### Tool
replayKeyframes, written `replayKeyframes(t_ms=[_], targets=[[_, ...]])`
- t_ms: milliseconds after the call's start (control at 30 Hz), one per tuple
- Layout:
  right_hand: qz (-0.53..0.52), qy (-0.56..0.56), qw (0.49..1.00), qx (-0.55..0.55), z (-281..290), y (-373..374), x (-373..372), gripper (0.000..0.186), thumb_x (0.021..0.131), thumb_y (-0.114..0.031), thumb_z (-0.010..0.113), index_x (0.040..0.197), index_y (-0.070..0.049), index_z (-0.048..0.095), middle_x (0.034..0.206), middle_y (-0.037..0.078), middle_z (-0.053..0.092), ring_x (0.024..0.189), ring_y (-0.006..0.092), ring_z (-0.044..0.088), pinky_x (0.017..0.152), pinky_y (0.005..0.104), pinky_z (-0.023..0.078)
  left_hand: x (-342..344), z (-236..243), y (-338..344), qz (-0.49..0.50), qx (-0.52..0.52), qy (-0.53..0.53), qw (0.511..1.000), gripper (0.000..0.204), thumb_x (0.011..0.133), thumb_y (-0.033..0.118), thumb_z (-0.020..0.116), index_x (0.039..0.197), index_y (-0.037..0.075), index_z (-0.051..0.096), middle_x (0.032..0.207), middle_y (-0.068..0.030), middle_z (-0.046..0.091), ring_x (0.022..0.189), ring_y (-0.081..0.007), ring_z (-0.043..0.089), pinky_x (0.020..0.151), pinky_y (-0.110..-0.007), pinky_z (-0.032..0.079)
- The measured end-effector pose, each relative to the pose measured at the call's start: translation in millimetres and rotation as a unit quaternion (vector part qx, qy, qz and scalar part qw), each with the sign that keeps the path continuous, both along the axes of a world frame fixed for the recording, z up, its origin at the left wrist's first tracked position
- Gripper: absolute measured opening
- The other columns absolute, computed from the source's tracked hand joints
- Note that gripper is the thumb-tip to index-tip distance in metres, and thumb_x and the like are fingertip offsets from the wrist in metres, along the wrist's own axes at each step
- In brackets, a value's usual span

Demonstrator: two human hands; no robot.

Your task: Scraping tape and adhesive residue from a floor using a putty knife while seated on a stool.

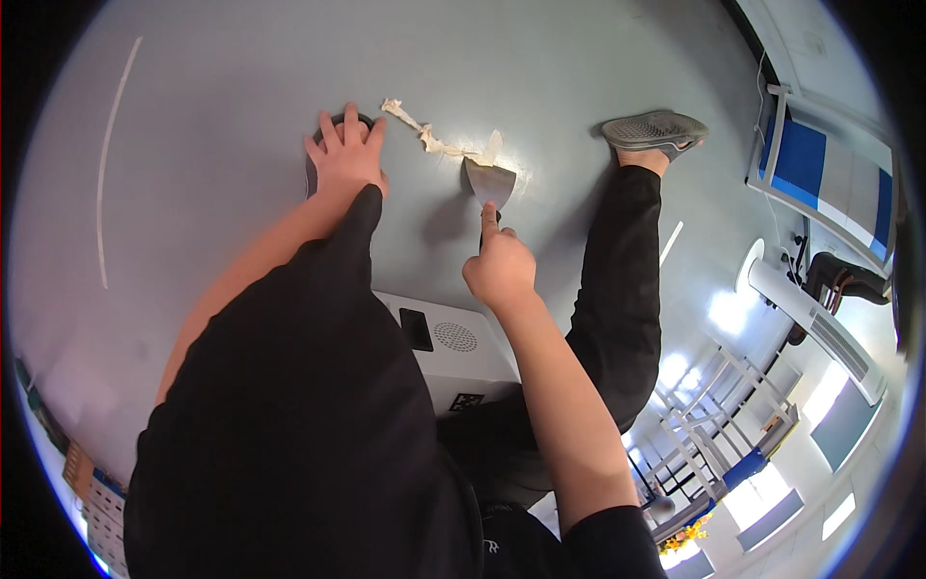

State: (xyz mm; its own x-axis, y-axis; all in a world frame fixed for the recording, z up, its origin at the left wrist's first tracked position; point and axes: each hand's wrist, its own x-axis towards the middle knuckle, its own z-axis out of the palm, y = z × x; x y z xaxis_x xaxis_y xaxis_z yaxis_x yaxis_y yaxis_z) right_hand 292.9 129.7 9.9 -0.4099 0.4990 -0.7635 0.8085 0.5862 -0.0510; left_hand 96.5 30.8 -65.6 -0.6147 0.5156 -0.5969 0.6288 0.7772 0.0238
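In my right hand is a putty knife, gripped by its dark handle with the index finger stretched along it toward the blade. The blade's wide edge meets the grey floor beside a pale, crumpled strip of peeled tape or residue. That strip trails from the blade up and to the left. A pale patch still lies flat just beyond the blade. My left hand rests with spread fingers over the front of my left shoe, nothing held in it.
My right foot in a grey slip-on shoe stands right of the blade. Under me is a white box-shaped unit with a round speaker grille. White line marks run on the floor. A blue-and-white panel and white metal frames stand at the right.
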Motion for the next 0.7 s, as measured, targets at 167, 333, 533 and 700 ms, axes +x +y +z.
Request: replayKeyframes(t_ms=[167,333,533,700], targets=[[0.006,-0.009,1.000,0.000,11,-11,21,0.085,0.074,-0.008,0.059,0.154,-0.008,0.031,0.105,0.024,0.063,0.091,0.0384,0.067,0.080,0.0444,0.056,7,-14,-3,0.001,0.034,0.007,0.999,0.087,0.075,0.025,0.074,0.152,0.029,0.033,0.162,-0.0149,0.011,0.146,-0.0503,0.009,0.112,-0.071,0.017],[0.015,-0.012,0.999,-0.042,27,-43,28,0.086,0.073,-0.010,0.061,0.153,-0.007,0.032,0.102,0.024,0.064,0.091,0.0383,0.068,0.081,0.0441,0.056,5,-7,-3,0.007,0.045,-0.003,0.999,0.089,0.073,0.025,0.073,0.152,0.028,0.033,0.162,-0.0154,0.011,0.146,-0.0499,0.007,0.113,-0.070,0.014],[-0.001,-0.003,0.998,-0.061,28,-28,15,0.079,0.075,-0.013,0.059,0.151,-0.005,0.037,0.102,0.022,0.065,0.094,0.0364,0.068,0.082,0.0436,0.056,5,-8,-3,0.010,0.034,0.000,0.999,0.088,0.073,0.025,0.074,0.151,0.029,0.034,0.162,-0.0136,0.009,0.146,-0.0485,0.008,0.113,-0.070,0.016],[0.000,-0.065,0.994,-0.093,33,-12,4,0.078,0.077,-0.014,0.059,0.151,-0.004,0.036,0.106,0.022,0.066,0.101,0.0343,0.066,0.087,0.0427,0.055,10,-18,2,0.007,0.037,0.018,0.999,0.088,0.072,0.024,0.076,0.150,0.031,0.035,0.161,-0.0115,0.013,0.146,-0.0467,0.012,0.112,-0.069,0.020]])
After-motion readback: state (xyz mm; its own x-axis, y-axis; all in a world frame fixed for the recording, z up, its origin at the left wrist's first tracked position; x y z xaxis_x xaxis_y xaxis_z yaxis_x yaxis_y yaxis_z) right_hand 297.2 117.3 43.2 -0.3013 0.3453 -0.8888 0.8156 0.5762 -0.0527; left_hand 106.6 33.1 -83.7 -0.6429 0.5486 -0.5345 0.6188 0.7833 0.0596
